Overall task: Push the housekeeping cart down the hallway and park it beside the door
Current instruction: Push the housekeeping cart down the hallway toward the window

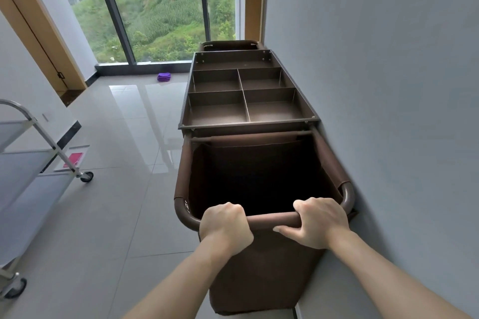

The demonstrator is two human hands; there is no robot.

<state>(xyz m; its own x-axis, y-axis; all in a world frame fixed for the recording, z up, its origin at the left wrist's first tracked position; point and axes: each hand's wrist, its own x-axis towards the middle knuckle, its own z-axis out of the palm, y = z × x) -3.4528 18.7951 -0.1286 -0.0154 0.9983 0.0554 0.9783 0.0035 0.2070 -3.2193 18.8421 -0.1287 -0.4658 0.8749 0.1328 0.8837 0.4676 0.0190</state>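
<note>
We see a dark brown housekeeping cart (248,116) with a matching brown fabric bag (261,261), its inside nearly black. Our floor tiles (124,189) are glossy grey, and the wall (388,85) is plain pale grey. A purple cloth (164,76) lies below the window's green hillside (166,8). The door frame (28,21) is tan wood, the trolley (31,163) silver.

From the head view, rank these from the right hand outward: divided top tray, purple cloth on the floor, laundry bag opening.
From the right hand on the handle bar:
1. Laundry bag opening, directly ahead of it.
2. Divided top tray, farther along the cart.
3. Purple cloth, ahead-left on the floor by the window.
</note>
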